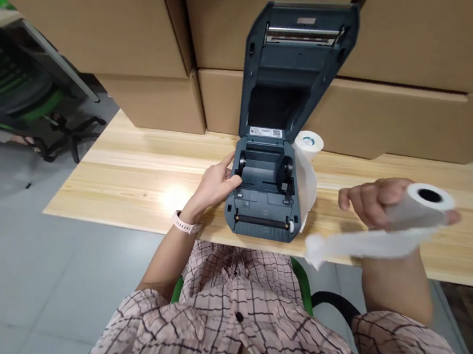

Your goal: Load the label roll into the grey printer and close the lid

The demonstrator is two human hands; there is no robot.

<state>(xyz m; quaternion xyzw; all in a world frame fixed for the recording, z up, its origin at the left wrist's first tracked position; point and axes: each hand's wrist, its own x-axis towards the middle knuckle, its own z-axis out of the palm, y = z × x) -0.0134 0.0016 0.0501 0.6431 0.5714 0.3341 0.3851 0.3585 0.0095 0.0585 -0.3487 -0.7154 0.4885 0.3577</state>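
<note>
A dark grey label printer stands on the wooden table with its lid raised. Its roll compartment holds no roll, and the black roller shows at the front. My left hand grips the printer's left side, thumb over the rim and fingers along the outer wall. To the right of the printer, my right hand is closed around a white paper roll, raised above the table. A loose strip of paper trails left from the roll, its end crumpled. The right hand and roll are slightly blurred.
Behind the printer's right side stands another white roll, with paper curling along the printer. Large cardboard boxes line the back of the table. An office chair is on the floor at left.
</note>
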